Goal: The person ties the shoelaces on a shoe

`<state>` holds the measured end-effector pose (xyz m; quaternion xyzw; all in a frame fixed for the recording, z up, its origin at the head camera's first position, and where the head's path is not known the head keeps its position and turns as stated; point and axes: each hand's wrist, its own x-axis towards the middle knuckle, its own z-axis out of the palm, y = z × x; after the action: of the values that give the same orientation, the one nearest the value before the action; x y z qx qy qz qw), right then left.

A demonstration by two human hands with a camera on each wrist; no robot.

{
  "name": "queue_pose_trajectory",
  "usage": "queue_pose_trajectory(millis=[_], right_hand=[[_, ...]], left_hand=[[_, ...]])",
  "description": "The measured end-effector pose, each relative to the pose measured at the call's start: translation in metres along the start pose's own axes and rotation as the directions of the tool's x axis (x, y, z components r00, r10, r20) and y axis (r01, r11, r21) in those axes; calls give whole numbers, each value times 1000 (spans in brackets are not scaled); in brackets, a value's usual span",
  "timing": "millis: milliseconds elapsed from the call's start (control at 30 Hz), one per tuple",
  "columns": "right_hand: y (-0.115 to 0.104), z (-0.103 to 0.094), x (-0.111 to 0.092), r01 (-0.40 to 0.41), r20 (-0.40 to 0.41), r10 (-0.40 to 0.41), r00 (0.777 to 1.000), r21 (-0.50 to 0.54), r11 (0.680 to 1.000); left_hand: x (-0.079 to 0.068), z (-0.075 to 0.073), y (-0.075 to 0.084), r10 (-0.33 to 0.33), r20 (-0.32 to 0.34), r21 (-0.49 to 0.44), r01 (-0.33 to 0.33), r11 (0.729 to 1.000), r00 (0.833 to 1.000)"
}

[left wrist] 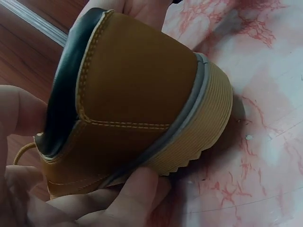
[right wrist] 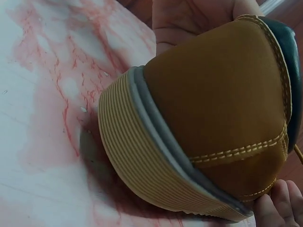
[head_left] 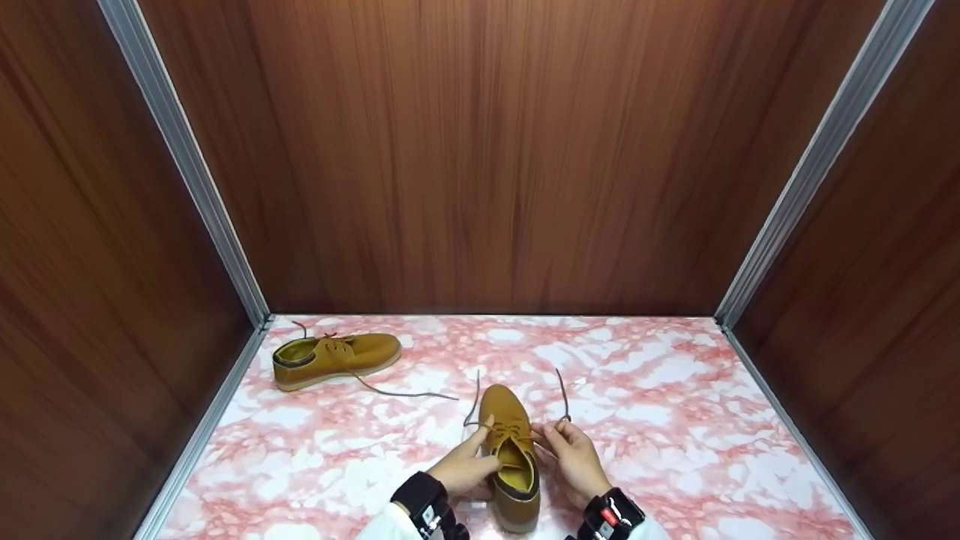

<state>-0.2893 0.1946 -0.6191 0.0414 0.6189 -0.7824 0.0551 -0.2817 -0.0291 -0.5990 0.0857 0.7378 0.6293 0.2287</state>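
A tan lace-up shoe point(head_left: 504, 403) stands upright, toe pointing away from me, its brown lace untied with one end out to each side. My left hand point(head_left: 465, 466) grips its left side; the left wrist view shows the thumb at the collar and fingers low along the sole point(left wrist: 215, 109). On the other side my right hand point(head_left: 576, 459) pinches the right lace point(head_left: 562, 394) between thumb and forefinger, close to the shoe, with the free end sticking up past the fingers. The heel point(right wrist: 218, 90) hides most of the right fingers in the right wrist view.
Another tan shoe point(head_left: 367, 352) lies at the back left, toe to the right, its loose lace point(head_left: 409, 394) trailing toward the middle. The red-and-white marbled surface point(head_left: 660, 435) is bounded by brown wood-grain panels point(head_left: 480, 165) with metal corner strips.
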Motion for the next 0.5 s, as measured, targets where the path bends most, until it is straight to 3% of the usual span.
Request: queue_pose_trajectory(millis=[100, 300, 500], right_hand=[[2, 0, -2, 1, 10, 0, 1000, -27, 1000], [0, -3, -3, 9, 19, -7, 1000, -74, 997], [-1, -3, -4, 11, 36, -9, 999, -65, 998]], left_hand=[[-1, 2, -2, -17, 23, -88, 19, 996, 1000], [2, -1, -2, 19, 10, -61, -18, 998, 1000], [6, -7, -3, 26, -10, -104, -27, 994, 1000]])
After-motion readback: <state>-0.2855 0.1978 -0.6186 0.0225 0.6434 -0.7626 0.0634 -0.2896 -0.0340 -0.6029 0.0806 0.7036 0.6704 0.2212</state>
